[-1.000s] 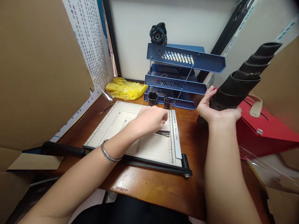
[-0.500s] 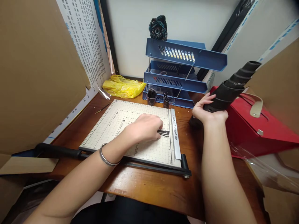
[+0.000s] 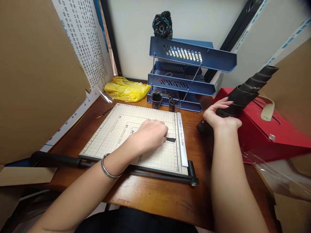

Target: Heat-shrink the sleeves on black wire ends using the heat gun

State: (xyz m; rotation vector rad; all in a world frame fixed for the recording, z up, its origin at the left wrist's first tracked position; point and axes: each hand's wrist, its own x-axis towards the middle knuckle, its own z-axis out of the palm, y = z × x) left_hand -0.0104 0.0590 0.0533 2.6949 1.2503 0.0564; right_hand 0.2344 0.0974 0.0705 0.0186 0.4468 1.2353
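Note:
My left hand (image 3: 152, 133) is closed over the cream gridded board of a paper cutter (image 3: 111, 136). From its fingertips sticks a small, tight bundle of thin black strips (image 3: 171, 139), pointing right toward the cutter's ruler edge. The part inside the fingers is hidden. My right hand (image 3: 222, 118), bent back at the wrist, grips the lower end of a black stepped, tapering tube (image 3: 246, 93). That tube leans up and to the right, and the hand covers part of its base.
Two small clear cups (image 3: 156, 102) of thin black pieces stand behind the cutter, before blue stacked trays (image 3: 179, 82). A yellow plastic bag (image 3: 127, 90) lies back left. At right sits a red box (image 3: 269, 132). The cutter's black handle (image 3: 55, 159) extends left.
The free ends of the black strips were fanned out and now lie close together. My right hand has shifted slightly right, and the black tube leans further right with it.

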